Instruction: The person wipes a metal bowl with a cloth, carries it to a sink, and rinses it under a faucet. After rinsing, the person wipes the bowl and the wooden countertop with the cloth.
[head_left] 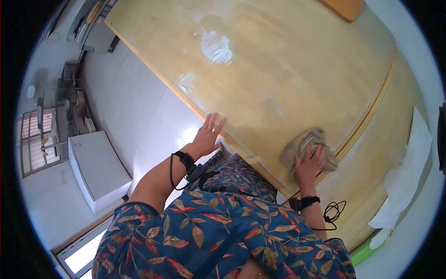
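My right hand (309, 166) presses down on a crumpled greyish-beige cloth (304, 139), its fingers bent over the fabric. The cloth lies on the wooden tabletop (297, 88), close to the corner by the raised seam. At the near edge of the table, my left hand (207, 137) rests with fingers apart and holds nothing. A patch of white powder (216, 47) lies farther up the board. A fainter white smear (186, 82) shows near the left edge, and a thin streak sits nearer the cloth.
A second wooden surface (355, 176) adjoins on the right, with a white plastic sheet (406, 172) along the wall. An orange-brown board (344, 7) sits at the far edge. Left of the table are a tiled floor (139, 104) and a white freezer-like box (103, 165).
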A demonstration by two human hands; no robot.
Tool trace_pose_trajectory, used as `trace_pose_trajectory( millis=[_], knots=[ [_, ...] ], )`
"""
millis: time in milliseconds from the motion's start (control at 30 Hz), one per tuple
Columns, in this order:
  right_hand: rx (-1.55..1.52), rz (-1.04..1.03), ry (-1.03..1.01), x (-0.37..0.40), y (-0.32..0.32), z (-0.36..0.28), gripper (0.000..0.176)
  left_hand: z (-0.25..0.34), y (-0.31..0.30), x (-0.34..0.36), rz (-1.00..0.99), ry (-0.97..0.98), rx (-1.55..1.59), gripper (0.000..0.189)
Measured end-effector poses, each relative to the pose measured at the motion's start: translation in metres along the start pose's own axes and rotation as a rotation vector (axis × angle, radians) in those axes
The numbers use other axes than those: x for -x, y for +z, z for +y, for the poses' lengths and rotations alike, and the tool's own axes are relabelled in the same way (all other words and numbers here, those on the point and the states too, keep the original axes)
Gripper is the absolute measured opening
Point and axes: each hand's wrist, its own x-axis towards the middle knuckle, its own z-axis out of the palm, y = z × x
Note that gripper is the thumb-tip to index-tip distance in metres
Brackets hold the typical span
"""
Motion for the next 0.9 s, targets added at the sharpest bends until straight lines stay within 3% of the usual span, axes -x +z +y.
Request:
trace_pose_trajectory(
  millis=[167,233,333,533,767,900],
  knots=[
    [-0.112,-0.095,-0.204,0.023,0.006,-0.089,0.058,-0.010,0.003,0.003,0.047,0.051,0.023,0.095],
    [-0.125,-0.045,-0.307,0.015,0.019,-0.123,0.057,-0.016,0.004,0.010,0.104,0.089,0.039,0.087],
    [-0.095,-0.054,-0.397,0.015,0.025,-0.160,0.057,-0.043,0.016,0.016,0.167,0.260,0.095,0.079],
    [0.069,0.001,-0.321,0.014,0.042,-0.200,0.051,-0.126,0.018,0.087,0.165,0.261,0.202,0.064],
    [0.055,-0.009,-0.262,-0.023,0.044,-0.280,0.050,-0.247,0.031,0.197,0.158,-0.117,0.277,0.058],
    [0.051,0.022,-0.366,-0.073,0.060,-0.351,0.050,-0.302,0.040,0.243,0.188,-0.215,0.274,0.054]
  ],
)
